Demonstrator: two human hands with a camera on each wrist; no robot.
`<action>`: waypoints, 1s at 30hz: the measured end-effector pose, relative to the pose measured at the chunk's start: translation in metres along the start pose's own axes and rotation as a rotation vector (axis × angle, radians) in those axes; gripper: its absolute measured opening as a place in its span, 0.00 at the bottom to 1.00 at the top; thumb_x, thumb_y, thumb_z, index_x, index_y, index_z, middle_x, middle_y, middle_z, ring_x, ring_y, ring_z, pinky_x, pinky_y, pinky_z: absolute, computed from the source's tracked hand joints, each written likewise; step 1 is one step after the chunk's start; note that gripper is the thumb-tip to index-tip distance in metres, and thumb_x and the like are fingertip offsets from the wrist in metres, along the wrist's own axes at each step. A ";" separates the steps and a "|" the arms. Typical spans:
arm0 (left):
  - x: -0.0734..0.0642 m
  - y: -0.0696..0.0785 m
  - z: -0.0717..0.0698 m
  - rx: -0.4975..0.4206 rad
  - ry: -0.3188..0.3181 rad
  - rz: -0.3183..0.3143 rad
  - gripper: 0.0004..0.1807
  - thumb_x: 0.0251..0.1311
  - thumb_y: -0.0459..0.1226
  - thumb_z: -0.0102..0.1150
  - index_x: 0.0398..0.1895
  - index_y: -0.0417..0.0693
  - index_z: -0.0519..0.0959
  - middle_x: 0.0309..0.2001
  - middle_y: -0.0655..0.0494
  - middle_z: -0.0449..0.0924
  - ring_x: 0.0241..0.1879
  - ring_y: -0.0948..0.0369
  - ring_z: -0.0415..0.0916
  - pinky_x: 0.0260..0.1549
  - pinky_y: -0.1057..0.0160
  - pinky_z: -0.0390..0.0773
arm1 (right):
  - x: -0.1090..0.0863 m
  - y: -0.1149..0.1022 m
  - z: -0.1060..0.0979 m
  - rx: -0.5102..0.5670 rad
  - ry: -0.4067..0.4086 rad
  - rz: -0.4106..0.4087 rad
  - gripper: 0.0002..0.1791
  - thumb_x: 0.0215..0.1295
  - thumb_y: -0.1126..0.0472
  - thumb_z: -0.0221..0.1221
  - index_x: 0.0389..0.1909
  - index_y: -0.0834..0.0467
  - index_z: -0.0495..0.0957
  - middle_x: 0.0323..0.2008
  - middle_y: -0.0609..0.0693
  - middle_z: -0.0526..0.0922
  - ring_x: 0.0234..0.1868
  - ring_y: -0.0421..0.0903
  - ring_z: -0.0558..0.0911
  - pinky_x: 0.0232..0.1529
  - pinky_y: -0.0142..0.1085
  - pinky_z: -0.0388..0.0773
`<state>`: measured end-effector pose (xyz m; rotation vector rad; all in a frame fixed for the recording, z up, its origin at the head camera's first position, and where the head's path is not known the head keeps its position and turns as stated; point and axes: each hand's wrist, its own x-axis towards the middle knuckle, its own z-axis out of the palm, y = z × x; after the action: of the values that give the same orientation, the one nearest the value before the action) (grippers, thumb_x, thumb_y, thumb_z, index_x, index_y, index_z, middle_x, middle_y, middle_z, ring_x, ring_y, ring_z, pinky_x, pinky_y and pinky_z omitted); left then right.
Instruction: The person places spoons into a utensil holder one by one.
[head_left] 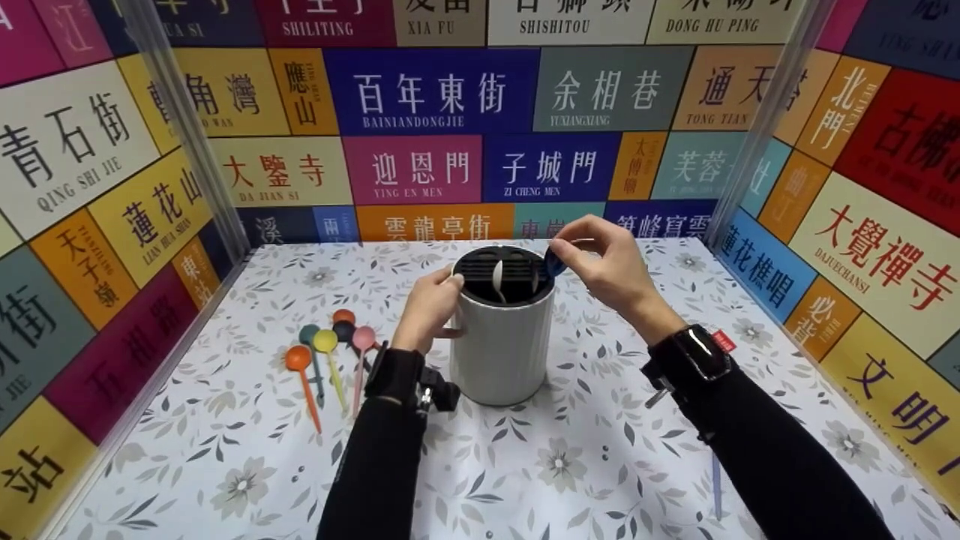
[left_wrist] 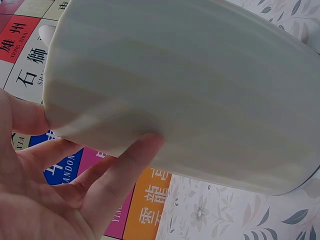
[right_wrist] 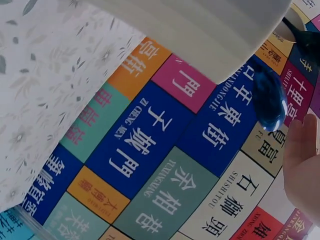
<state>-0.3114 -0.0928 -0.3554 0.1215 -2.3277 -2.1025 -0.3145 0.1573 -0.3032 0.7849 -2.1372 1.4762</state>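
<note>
A tall white utensil holder (head_left: 499, 352) with a black slotted top (head_left: 480, 289) stands upright on the table. My left hand (head_left: 429, 309) holds its left side, the thumb at the rim; in the left wrist view a fingertip (left_wrist: 150, 142) presses the smooth white wall. At the right of the rim, my right hand (head_left: 607, 262) pinches the top of a dark blue spoon (head_left: 555, 264). The shiny blue bowl shows beside the fingers in the right wrist view, its handle hidden behind the holder. A pale spoon-like piece (head_left: 499, 281) stands in the slotted top.
Left of the holder lie several colored spoons, among them an orange spoon (head_left: 298, 358), a yellow spoon (head_left: 325, 342) and a pink spoon (head_left: 364, 337). A thin bluish stick (head_left: 716, 484) lies near the right forearm. Printed panels (head_left: 435, 90) wall the floral-covered table.
</note>
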 end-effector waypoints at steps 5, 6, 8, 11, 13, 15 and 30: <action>-0.001 0.000 0.000 0.008 0.001 -0.002 0.23 0.78 0.40 0.48 0.72 0.53 0.77 0.70 0.46 0.73 0.66 0.46 0.71 0.37 0.45 0.90 | -0.007 0.014 -0.012 -0.084 0.023 0.014 0.05 0.67 0.69 0.67 0.39 0.68 0.84 0.39 0.55 0.86 0.43 0.40 0.83 0.53 0.34 0.81; -0.001 0.000 0.001 0.008 0.000 -0.004 0.23 0.78 0.40 0.48 0.72 0.53 0.77 0.70 0.46 0.73 0.66 0.46 0.71 0.37 0.45 0.90 | -0.009 0.017 -0.015 -0.099 0.029 0.021 0.05 0.68 0.69 0.66 0.40 0.68 0.84 0.39 0.56 0.86 0.42 0.40 0.83 0.53 0.32 0.81; -0.001 0.000 0.001 0.009 -0.005 -0.007 0.23 0.78 0.40 0.47 0.72 0.53 0.77 0.70 0.46 0.73 0.66 0.46 0.71 0.38 0.45 0.90 | -0.013 0.023 -0.023 -0.133 0.038 0.037 0.05 0.68 0.69 0.66 0.40 0.68 0.84 0.39 0.57 0.86 0.41 0.39 0.82 0.51 0.31 0.80; -0.001 0.000 0.000 0.007 -0.003 -0.008 0.23 0.78 0.40 0.47 0.72 0.53 0.77 0.70 0.46 0.73 0.67 0.46 0.70 0.38 0.45 0.89 | -0.021 0.032 -0.036 -0.206 0.041 0.099 0.06 0.69 0.67 0.66 0.41 0.67 0.84 0.39 0.58 0.86 0.38 0.39 0.81 0.46 0.28 0.79; -0.001 0.001 0.000 0.005 -0.001 -0.006 0.23 0.78 0.40 0.47 0.72 0.52 0.77 0.70 0.46 0.73 0.67 0.46 0.70 0.39 0.45 0.89 | -0.027 0.039 -0.044 -0.263 0.029 0.155 0.07 0.70 0.65 0.65 0.42 0.66 0.85 0.38 0.58 0.86 0.37 0.39 0.80 0.42 0.27 0.77; -0.001 0.001 -0.001 0.001 0.001 -0.004 0.23 0.78 0.40 0.47 0.72 0.52 0.77 0.70 0.46 0.73 0.66 0.46 0.71 0.39 0.45 0.89 | -0.033 0.047 -0.052 -0.322 0.007 0.210 0.08 0.71 0.63 0.65 0.42 0.66 0.84 0.36 0.57 0.85 0.36 0.42 0.78 0.39 0.28 0.75; -0.002 0.000 0.000 0.013 0.016 0.003 0.23 0.77 0.40 0.48 0.71 0.51 0.78 0.68 0.43 0.73 0.64 0.45 0.72 0.38 0.43 0.89 | -0.100 0.124 -0.099 -0.577 -0.201 0.398 0.10 0.69 0.58 0.65 0.39 0.64 0.83 0.36 0.57 0.85 0.39 0.55 0.81 0.42 0.46 0.77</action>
<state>-0.3099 -0.0932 -0.3551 0.1346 -2.3319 -2.0774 -0.3192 0.3049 -0.4186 0.3144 -2.7949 0.8667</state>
